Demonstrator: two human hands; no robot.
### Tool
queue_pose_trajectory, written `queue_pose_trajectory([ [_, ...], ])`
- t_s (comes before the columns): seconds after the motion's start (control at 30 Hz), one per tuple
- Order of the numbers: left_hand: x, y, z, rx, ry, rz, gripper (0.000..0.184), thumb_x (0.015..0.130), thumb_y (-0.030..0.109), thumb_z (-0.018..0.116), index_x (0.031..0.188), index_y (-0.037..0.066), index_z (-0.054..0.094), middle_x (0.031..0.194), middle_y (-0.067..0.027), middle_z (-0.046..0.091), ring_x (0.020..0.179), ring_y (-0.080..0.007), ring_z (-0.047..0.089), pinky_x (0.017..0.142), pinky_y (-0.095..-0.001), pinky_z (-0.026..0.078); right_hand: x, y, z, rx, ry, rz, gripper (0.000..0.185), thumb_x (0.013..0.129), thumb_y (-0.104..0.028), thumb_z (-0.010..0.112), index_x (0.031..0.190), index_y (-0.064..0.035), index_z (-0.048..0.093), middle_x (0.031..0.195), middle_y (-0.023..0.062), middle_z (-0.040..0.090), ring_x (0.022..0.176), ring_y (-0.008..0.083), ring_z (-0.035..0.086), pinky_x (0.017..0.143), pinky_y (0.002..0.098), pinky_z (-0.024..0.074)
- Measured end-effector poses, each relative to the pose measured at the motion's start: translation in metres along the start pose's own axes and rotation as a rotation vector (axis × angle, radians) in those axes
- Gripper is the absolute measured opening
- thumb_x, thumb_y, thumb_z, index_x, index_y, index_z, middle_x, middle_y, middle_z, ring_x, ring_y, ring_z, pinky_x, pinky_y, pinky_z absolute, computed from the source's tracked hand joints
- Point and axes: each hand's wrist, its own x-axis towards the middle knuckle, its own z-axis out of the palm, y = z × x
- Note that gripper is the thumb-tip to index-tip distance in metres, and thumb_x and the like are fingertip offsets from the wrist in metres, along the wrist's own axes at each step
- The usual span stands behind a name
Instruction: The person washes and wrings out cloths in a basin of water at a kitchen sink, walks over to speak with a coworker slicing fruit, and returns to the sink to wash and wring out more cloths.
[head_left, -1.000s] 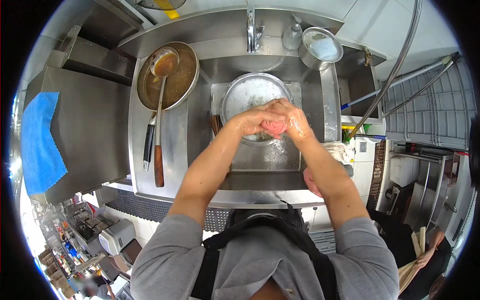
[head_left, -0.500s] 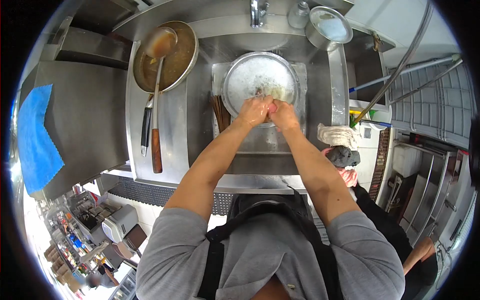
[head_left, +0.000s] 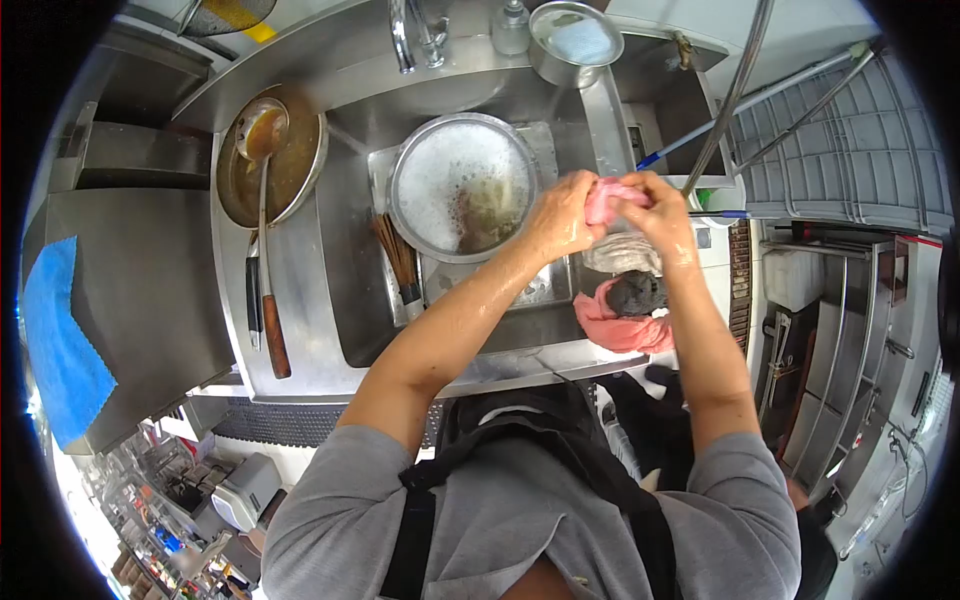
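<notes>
A wet pink cloth [head_left: 606, 200] is bunched between my two hands over the right rim of the sink. My left hand [head_left: 566, 216] is closed around one end of it. The fingers of my right hand [head_left: 662, 218] grip the other end. To the left sits a round metal basin [head_left: 395, 205] with white suds and a murky brownish patch in its water. Below my hands, on the sink's right ledge, lie a cream cloth [head_left: 622, 254], a dark grey cloth [head_left: 637, 294] and a coral-pink cloth [head_left: 610, 328].
A pan [head_left: 318, 165] of brown liquid holds a ladle [head_left: 263, 200] on the left counter. A bamboo brush [head_left: 398, 255] leans beside the basin. The faucet [head_left: 402, 45], a glass jar [head_left: 510, 30] and a metal pot [head_left: 572, 72] stand behind. A blue cloth [head_left: 65, 340] hangs far left.
Both hands have lifted from the basin and moved right with the pink cloth, now above the sink's right rim. My view has turned, so more murky water and the whole brush show.
</notes>
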Motion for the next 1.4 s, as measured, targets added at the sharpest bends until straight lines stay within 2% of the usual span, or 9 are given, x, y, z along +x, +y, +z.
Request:
queue_pose_trajectory([
  [0.23,-0.002,-0.029,0.041,0.017,-0.288,-0.096,0.06,0.068,0.019,0.07,0.123,0.01,0.047,0.112,-0.0149,0.052,0.101,-0.031,0.054,0.087,-0.0362,0.044,-0.012,0.035,-0.047,-0.527,-0.058,0.099,0.018,0.069,-0.009,0.064,0.085,-0.0018,0.066,0.092,0.0148,0.064,0.084,0.0283,0.062,0.075,0.0353,0.0483],
  [0.3,-0.006,-0.032,0.045,-0.048,-0.288,-0.189,0.048,0.071,0.014,0.067,0.117,0.012,0.054,0.109,-0.0133,0.054,0.101,-0.0283,0.055,0.086,-0.0341,0.045,-0.018,0.05,-0.045,-0.447,0.026,-0.173,0.018,0.07,-0.008,0.063,0.087,-0.0022,0.066,0.093,0.0147,0.064,0.085,0.0296,0.062,0.077,0.0353,0.0477],
  [0.43,-0.03,-0.055,0.034,-0.443,0.046,-0.35,0.046,0.074,0.013,0.065,0.117,0.008,0.052,0.118,-0.0114,0.053,0.107,-0.0272,0.054,0.089,-0.031,0.044,-0.038,0.043,-0.052,-0.334,0.226,-0.159,0.02,0.076,-0.006,0.061,0.095,-0.001,0.064,0.1,0.0144,0.063,0.094,0.0255,0.06,0.079,0.0317,0.0468],
  [0.57,-0.06,-0.165,0.023,0.381,-0.189,-0.613,0.048,0.075,0.014,0.06,0.122,0.009,0.049,0.128,-0.015,0.046,0.117,-0.0316,0.045,0.097,-0.0372,0.038,-0.067,0.021,-0.056,-0.183,0.291,0.021,0.018,0.082,-0.005,0.057,0.097,0.0004,0.063,0.1,0.0113,0.063,0.092,0.0184,0.059,0.076,0.0283,0.0483],
  [0.7,-0.07,-0.238,0.032,0.528,-0.351,-0.371,0.046,0.077,0.014,0.056,0.122,0.009,0.049,0.128,-0.0154,0.046,0.119,-0.0306,0.042,0.098,-0.0386,0.037,-0.086,0.024,-0.056,-0.277,0.318,0.052,0.015,0.081,-0.001,0.057,0.095,0.002,0.063,0.093,0.0115,0.064,0.085,0.0184,0.061,0.071,0.0272,0.0487],
  [0.9,-0.033,-0.292,0.019,0.595,-0.509,-0.894,0.041,0.076,0.013,0.055,0.117,0.011,0.054,0.112,-0.0151,0.057,0.107,-0.0284,0.054,0.087,-0.0385,0.045,-0.101,0.016,-0.042,-0.294,0.228,0.086,0.014,0.082,0.0,0.056,0.093,0.0044,0.062,0.089,0.0139,0.063,0.077,0.0175,0.063,0.069,0.0262,0.0482],
  [1.0,-0.057,-0.32,-0.002,0.669,-0.58,-0.74,0.036,0.077,0.019,0.058,0.112,0.009,0.057,0.11,-0.0149,0.059,0.104,-0.0301,0.055,0.087,-0.0385,0.044,-0.102,0.007,-0.041,-0.199,0.24,0.097,0.014,0.081,0.001,0.057,0.094,0.0045,0.062,0.087,0.0132,0.063,0.077,0.0172,0.063,0.068,0.0256,0.0477],
  [1.27,-0.038,-0.134,-0.108,0.169,-0.208,-0.632,0.03,0.078,0.022,0.062,0.103,0.006,0.057,0.09,-0.0139,0.063,0.082,-0.0265,0.06,0.073,-0.0337,0.045,-0.056,-0.025,0.019,-0.074,0.078,-0.193,0.024,0.074,-0.002,0.061,0.097,0.0003,0.062,0.087,0.0114,0.063,0.073,0.0188,0.06,0.068,0.0272,0.0473],
  [1.4,-0.022,-0.029,-0.146,0.122,-0.11,-0.522,0.027,0.078,0.02,0.063,0.101,0.006,0.057,0.086,-0.0112,0.063,0.08,-0.0216,0.059,0.071,-0.0325,0.045,-0.003,-0.05,0.099,-0.085,-0.076,-0.287,0.054,0.067,-0.008,0.068,0.118,-0.0042,0.051,0.109,0.0146,0.056,0.102,0.0299,0.055,0.086,0.0355,0.0439],
])
